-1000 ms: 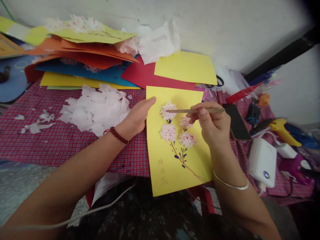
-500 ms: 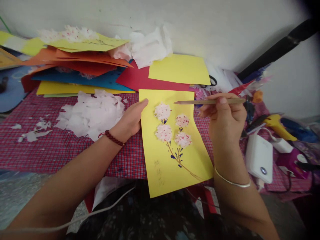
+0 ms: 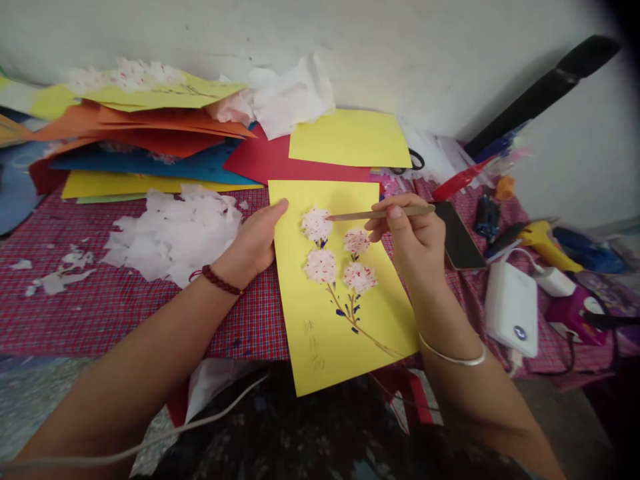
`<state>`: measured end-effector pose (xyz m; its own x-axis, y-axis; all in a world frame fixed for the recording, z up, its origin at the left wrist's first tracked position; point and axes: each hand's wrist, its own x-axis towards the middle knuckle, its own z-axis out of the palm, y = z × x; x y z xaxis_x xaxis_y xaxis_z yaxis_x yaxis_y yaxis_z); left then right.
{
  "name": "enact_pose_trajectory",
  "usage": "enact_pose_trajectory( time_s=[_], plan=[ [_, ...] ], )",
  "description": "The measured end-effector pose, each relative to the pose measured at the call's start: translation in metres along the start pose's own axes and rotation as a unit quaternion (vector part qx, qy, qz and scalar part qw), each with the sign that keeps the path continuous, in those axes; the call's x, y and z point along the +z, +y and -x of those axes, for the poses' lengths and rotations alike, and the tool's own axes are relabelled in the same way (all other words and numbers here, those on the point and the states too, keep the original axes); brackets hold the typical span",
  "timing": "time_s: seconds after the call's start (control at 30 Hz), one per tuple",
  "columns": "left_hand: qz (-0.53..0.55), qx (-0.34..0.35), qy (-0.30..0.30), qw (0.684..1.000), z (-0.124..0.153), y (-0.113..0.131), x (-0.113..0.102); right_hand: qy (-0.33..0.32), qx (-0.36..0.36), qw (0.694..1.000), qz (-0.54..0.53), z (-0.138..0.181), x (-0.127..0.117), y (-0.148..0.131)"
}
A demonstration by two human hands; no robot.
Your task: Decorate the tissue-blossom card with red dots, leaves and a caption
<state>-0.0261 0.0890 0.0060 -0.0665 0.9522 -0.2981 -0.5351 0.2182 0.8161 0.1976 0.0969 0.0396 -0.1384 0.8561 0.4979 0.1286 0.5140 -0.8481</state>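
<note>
A yellow card (image 3: 340,313) lies in front of me on the red checked cloth (image 3: 100,307). It carries several white tissue flowers (image 3: 320,265) on a painted stem. My right hand (image 3: 415,243) is closed on a thin wooden stick (image 3: 380,214), whose tip touches the top left flower (image 3: 317,223). My left hand (image 3: 253,243) rests flat on the card's left edge with fingers stretched out, holding it down. A red bead bracelet sits on that wrist.
A heap of torn white tissue (image 3: 170,233) lies left of the card. Stacked coloured sheets (image 3: 145,140) and another yellow sheet (image 3: 350,139) lie at the back. To the right are a dark phone (image 3: 457,235), a white power bank (image 3: 513,307) and a yellow glue gun (image 3: 543,243).
My right hand lifted the stick off the flowers half a second ago, then brought its tip back down onto the top left flower. The left hand stayed on the card.
</note>
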Motion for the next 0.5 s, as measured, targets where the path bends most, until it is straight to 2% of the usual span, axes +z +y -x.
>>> enact_pose_trajectory(
  time_s=[0.07,0.27,0.5],
  plan=[
    [-0.004,0.004,-0.009,1.0,0.0004,-0.0003,-0.0007,-0.005,0.001,1.0,0.004,-0.0003,-0.0004,0.0001],
    [-0.031,0.005,-0.05,0.998,0.0037,-0.001,-0.0017,0.049,-0.013,0.998,-0.041,-0.0017,-0.0029,0.0019],
    [-0.033,0.005,-0.058,0.998,0.0034,-0.0024,-0.0011,-0.038,0.016,0.999,-0.004,0.0033,0.0012,0.0012]
  ],
)
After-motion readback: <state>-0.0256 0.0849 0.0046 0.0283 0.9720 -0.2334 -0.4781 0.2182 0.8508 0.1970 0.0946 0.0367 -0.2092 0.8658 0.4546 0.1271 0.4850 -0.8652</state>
